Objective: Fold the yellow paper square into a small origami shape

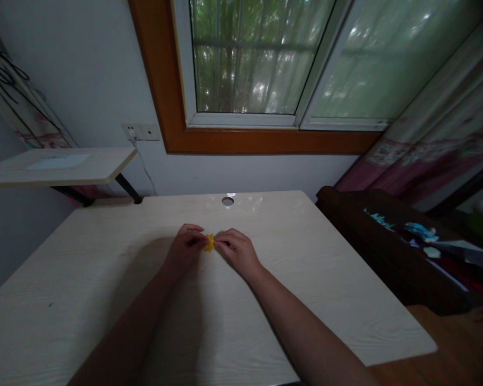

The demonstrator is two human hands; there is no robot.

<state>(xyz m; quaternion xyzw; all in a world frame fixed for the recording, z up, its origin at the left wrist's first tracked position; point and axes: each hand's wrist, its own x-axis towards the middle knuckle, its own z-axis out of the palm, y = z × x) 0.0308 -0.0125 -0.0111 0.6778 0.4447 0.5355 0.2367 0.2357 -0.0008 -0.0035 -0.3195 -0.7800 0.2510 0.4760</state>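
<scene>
A small yellow piece with pointed edges (210,243) is between my two hands, over the far middle of the pale wooden table (326,300). The fingertips of my left hand (185,246) pinch its left side. On its right side, my right hand (238,249) grips it between thumb and fingers. The fingers cover part of the piece, and it is too small to tell its exact kind.
Beyond my hands lies a round cable hole (227,201) near the table's back edge. A raised shelf (100,166) on black legs stands at the back left, with a white sheet (58,161) on it. Right of the table is a dark wooden cabinet (346,206) with assorted items.
</scene>
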